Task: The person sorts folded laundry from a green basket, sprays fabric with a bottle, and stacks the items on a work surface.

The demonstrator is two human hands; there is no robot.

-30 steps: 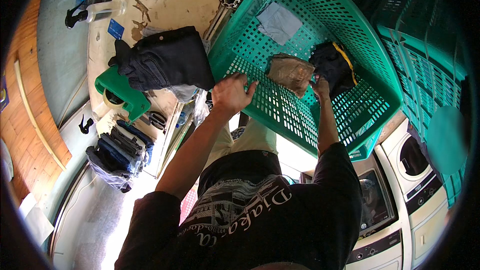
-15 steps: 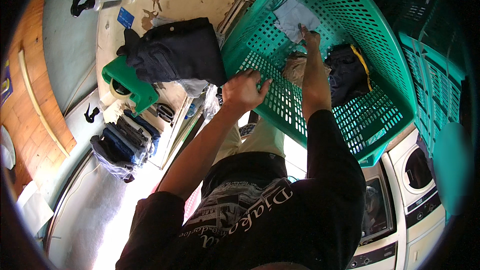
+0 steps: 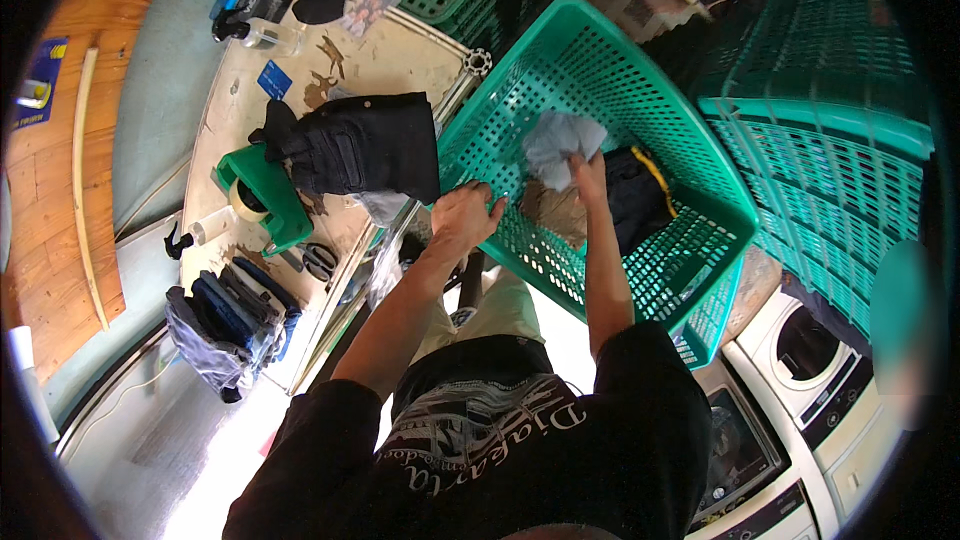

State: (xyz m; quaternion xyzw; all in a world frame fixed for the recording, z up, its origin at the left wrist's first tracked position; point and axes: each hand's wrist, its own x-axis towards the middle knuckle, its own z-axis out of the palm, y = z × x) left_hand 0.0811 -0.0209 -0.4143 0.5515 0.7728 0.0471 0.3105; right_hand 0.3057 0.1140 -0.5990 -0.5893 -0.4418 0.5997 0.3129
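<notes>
In front of me is a large green perforated basket (image 3: pixel 660 100). My left hand (image 3: pixel 462 215) grips its near left rim. My right hand (image 3: pixel 588 175) is inside it, closed on a light grey cloth (image 3: pixel 555 140). A brown folded cloth (image 3: pixel 550 210) lies under that hand, beside a dark garment (image 3: pixel 635 210) with a yellow edge. Black folded trousers (image 3: pixel 360 145) lie on the worn table to the left of the basket, close to my left hand.
The worn table (image 3: pixel 230 100) holds a green tape dispenser (image 3: pixel 285 220), scissors (image 3: pixel 318 260) and spray bottles (image 3: pixel 270 37). Stacked jeans (image 3: pixel 225 320) sit at lower left. Green baskets (image 3: pixel 800 180) are stacked at right, above white machines (image 3: pixel 760 360).
My right hand has left the dark garment, reached forward to the grey cloth and drawn it back over the brown one, bunched. My left hand stays on the rim. The view has shifted.
</notes>
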